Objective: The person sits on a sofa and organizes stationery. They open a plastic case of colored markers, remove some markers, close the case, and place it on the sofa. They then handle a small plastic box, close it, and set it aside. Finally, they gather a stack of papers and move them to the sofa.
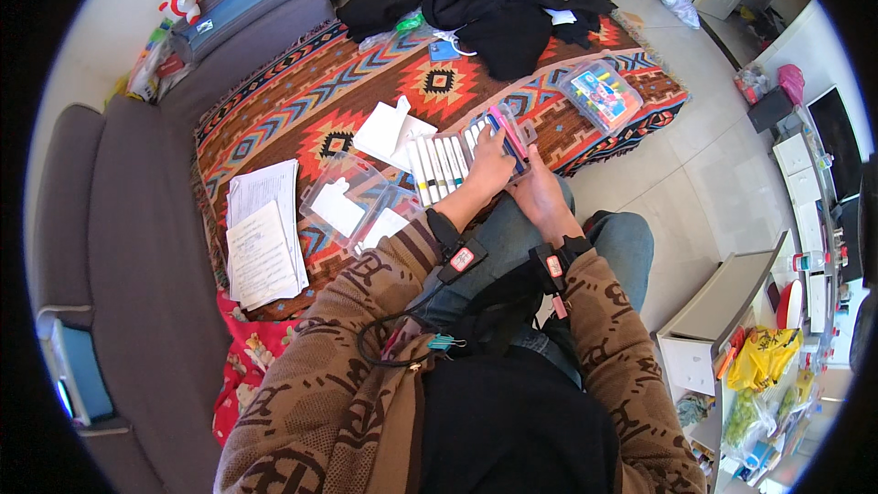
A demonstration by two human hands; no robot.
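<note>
An open clear plastic marker case lies before me, with a row of white markers [439, 163] in its left half and more markers, blue and pink, in its right half. My left hand [490, 166] reaches over the right half, its fingers on the markers there. My right hand [537, 185] is at the case's right edge, its thumb by a pink marker [508, 134]; the fingers beneath are partly hidden. White paper pieces [393, 134] lie behind the case. An open clear plastic box [345, 195] with white paper in it is to the left.
Stacked written sheets [264, 240] lie at the left on the patterned cloth [274, 144]. Another marker case [602, 97] stands at the right edge. Black clothing [507, 7] is heaped at the back. A grey sofa [144, 219] runs along the left.
</note>
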